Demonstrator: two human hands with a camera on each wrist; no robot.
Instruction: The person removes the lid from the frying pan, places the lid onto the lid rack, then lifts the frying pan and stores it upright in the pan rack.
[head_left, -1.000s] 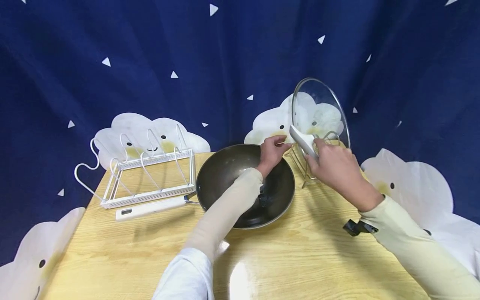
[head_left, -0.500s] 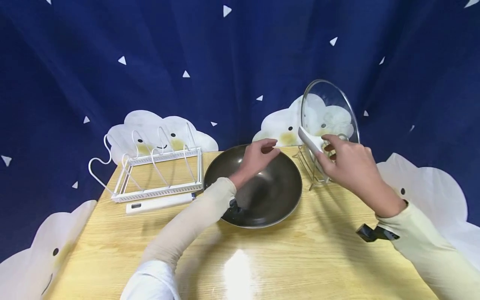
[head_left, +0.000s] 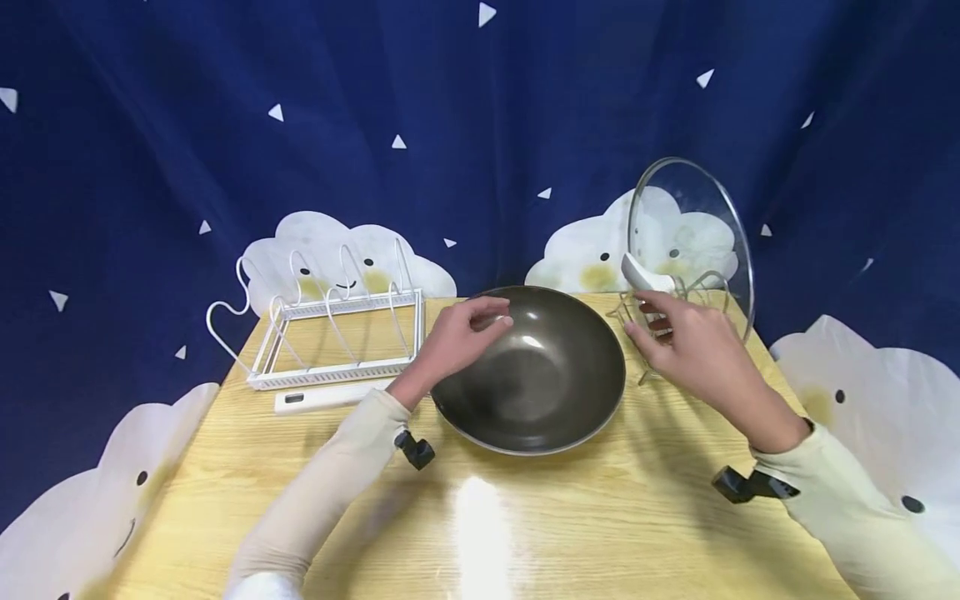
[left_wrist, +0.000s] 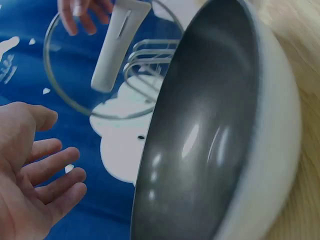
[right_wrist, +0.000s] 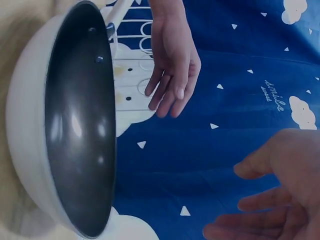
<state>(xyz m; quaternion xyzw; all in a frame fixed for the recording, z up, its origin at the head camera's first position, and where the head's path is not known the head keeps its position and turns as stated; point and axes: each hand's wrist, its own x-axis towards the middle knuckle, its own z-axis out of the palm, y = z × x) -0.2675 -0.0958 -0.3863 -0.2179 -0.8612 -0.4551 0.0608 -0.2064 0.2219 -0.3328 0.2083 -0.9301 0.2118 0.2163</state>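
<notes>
Left hand (head_left: 457, 333) relaxed, empty, over the wok (head_left: 532, 371) rim. Right hand (head_left: 686, 342) apparently released, just before the glass lid (head_left: 690, 225) propped upright in its wire stand (head_left: 637, 321).

Left hand (head_left: 457, 333): raised above the table's far middle, fingers loosely spread and relaxed, holding nothing; pale-sleeved forearm runs back toward the near edge. Right hand (head_left: 693, 346): raised near the far right corner, fingers relaxed and slightly apart, holding nothing; yellow-sleeved forearm angles toward the near right corner.
</notes>
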